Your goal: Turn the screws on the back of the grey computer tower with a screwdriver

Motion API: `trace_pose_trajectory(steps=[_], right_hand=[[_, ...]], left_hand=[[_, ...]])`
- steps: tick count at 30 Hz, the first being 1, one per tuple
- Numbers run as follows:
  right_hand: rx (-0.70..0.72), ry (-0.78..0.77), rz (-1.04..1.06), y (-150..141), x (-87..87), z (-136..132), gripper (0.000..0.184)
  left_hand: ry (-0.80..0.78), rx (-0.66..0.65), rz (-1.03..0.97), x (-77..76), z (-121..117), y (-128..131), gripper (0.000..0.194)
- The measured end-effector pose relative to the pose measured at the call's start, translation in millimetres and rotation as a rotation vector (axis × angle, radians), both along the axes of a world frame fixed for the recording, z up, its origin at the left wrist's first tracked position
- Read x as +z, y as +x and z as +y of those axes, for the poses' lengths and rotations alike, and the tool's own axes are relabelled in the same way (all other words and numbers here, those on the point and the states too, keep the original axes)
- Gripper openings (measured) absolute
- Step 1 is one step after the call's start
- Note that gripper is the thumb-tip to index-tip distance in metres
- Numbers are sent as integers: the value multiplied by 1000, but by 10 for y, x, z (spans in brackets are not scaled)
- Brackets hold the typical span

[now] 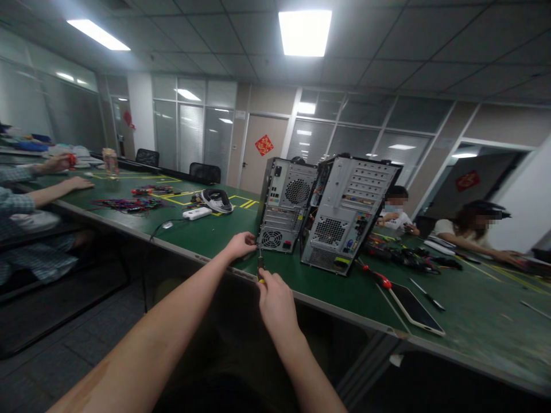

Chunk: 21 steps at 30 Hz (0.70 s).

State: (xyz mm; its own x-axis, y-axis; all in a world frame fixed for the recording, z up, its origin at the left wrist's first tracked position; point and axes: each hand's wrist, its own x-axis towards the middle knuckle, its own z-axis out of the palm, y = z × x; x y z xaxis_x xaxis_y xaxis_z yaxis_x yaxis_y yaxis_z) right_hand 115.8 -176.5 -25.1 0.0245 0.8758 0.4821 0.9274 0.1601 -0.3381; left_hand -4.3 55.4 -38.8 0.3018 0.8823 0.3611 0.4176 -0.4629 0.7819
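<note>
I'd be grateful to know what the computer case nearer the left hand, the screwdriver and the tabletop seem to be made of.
The computer case looks like dull grey sheet metal, with punched vent holes in its back. The screwdriver seems to have a dark-and-yellow handle, plastic or perhaps rubber. The tabletop has a smooth green surface with a faint sheen, possibly laminate or a rubber mat.

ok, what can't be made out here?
All head view:
- Tip of screwdriver: too small and blurred
- Left hand: anything pinched is too small to tell
- Left case: insides mostly hidden by its back
- Left cable pile: blurred, connectors too small
- Person at far left: head cut off by left edge
</note>
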Motion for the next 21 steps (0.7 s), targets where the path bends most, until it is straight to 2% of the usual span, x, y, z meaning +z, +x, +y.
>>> trace_pose_trajectory(steps=[11,21], right_hand=[[10,-24,86,-5,34,8,19],[-8,9,84,18,31,13,19]], left_hand=[[8,15,11,-13,12,-1,32],[5,18,23,-13,7,-8,32]])
